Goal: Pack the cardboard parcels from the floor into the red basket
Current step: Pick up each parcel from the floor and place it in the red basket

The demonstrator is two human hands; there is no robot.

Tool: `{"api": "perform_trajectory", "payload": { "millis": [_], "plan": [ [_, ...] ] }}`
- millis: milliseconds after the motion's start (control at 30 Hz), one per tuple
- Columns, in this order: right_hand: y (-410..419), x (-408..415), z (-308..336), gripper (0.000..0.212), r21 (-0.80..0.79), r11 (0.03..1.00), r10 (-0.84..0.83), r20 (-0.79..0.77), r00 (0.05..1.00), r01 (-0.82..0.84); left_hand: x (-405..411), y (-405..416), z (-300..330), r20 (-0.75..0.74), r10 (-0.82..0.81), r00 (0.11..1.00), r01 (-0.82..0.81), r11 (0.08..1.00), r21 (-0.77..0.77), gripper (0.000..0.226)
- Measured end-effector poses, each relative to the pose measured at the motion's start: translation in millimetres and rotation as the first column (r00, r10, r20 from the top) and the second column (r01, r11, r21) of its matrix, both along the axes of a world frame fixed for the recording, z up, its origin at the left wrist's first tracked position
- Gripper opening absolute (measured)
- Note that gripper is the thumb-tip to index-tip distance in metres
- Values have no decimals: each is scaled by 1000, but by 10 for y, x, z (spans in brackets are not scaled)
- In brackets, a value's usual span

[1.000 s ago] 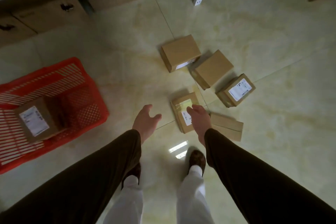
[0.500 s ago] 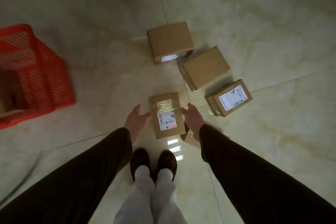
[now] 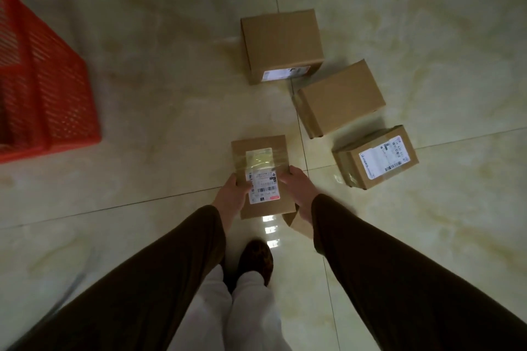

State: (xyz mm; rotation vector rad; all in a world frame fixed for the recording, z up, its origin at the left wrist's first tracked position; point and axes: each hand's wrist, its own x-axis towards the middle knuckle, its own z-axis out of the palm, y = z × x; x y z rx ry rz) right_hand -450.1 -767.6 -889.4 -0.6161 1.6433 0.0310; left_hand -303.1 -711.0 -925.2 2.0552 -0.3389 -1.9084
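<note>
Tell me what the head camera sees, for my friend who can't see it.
Both hands, left hand and right hand, grip a flat labelled parcel above the tiled floor. Three more cardboard parcels lie just beyond on the right, and the red basket sits far left.

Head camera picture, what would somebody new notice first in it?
Most likely the flat labelled parcel at centre, gripped on either side by the left hand and right hand. Next, three more cardboard parcels lying on the glossy tiled floor beyond and to the right. Then the red basket, bright at the left edge.
</note>
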Motion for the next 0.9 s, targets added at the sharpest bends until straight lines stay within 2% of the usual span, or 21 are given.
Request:
{"api": "perform_trajectory", "payload": {
  "millis": [200,367,533,900],
  "plan": [
    [-100,187,510,31,-120,992,-25,34,999,29,209,-60,498,-26,176,984,-178,980,-95,36],
    [-194,539,1027,33,-239,965,-92,78,993,108,583,-162,1112,45,298,954,-282,935,-218,44],
    [-207,1034,1499,41,-355,929,-72,97,993,102,1063,-114,1724,31,365,930,-342,896,-284,53],
    [241,2537,2263,48,-408,904,-31,236,971,128,2515,415,2546,-70,461,885,-442,783,-437,55]
  ]
}}
